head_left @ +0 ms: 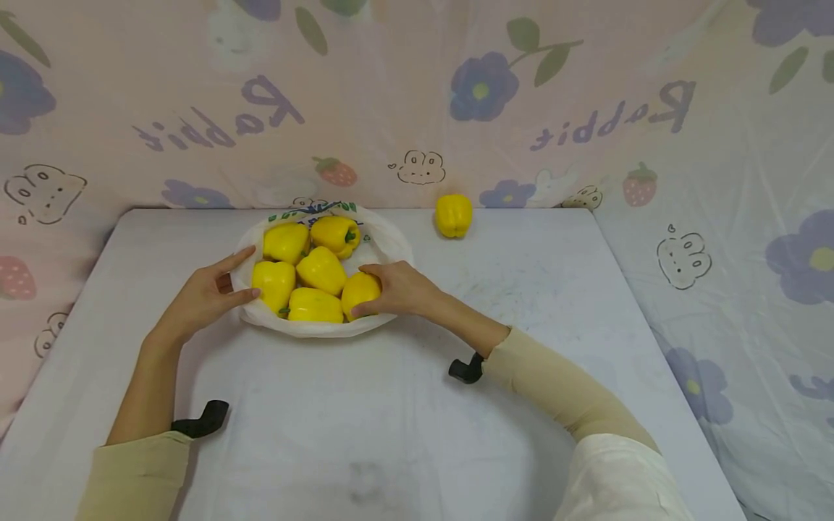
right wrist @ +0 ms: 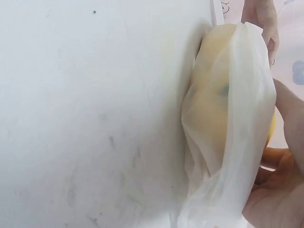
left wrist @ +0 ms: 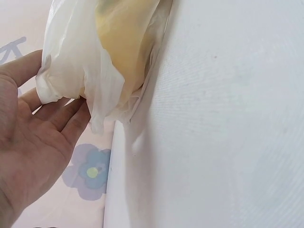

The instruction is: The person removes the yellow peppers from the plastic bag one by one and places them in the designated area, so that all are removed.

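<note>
A white plastic bag (head_left: 319, 329) lies with its mouth wide open on the table, holding several yellow bell peppers (head_left: 316, 305). At its left edge my left hand (head_left: 205, 297) holds the bag's rim, thumb and fingers around the gathered film; the left wrist view shows this hand (left wrist: 40, 133) against the crumpled plastic (left wrist: 76, 61). My right hand (head_left: 404, 288) reaches over the right rim and grips the rightmost bell pepper (head_left: 360, 291) inside the bag. In the right wrist view the bag's wall (right wrist: 209, 118) hides most of the peppers, and the right fingers are partly hidden.
One more yellow bell pepper (head_left: 453, 215) stands outside the bag near the table's back edge. The white table (head_left: 391, 420) ends at a patterned cloth backdrop (head_left: 391, 94). Black mounts (head_left: 203, 420) stick out from both wrists.
</note>
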### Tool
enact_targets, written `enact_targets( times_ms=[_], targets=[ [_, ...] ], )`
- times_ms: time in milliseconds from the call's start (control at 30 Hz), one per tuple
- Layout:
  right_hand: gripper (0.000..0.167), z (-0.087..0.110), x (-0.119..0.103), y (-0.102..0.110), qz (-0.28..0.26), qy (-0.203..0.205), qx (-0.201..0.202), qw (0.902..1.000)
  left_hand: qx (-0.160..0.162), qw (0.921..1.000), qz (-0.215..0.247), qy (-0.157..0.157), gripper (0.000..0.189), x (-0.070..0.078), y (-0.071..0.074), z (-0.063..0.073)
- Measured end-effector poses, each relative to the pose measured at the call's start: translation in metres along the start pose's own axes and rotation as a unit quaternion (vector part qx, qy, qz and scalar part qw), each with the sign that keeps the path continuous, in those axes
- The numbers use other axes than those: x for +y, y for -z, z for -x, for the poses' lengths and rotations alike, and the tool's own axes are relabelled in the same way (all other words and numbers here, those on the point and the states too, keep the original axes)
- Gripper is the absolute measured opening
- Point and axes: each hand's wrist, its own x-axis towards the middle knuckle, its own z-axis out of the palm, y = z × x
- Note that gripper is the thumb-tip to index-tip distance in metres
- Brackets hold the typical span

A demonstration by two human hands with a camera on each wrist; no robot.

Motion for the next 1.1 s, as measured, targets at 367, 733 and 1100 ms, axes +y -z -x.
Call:
enact_targets(
  times_ms=[367,733,1100],
  targets=[
    [0.093,0.004,0.003,0.002,-0.033,0.022,0.042,0.9983,-0.004,1.0,0.003,0.001,0.081,0.001,0.0,0.001],
    [0.092,0.008,0.004,0.022,-0.057,0.068,0.099,0.991,-0.008,0.9999,0.015,-0.002,0.08,0.002,-0.001,0.0],
    [0.089,0.012,0.015,0.045,-0.053,0.076,0.128,0.9874,-0.007,0.9999,0.008,0.003,0.08,0.002,0.0,0.0]
  ],
)
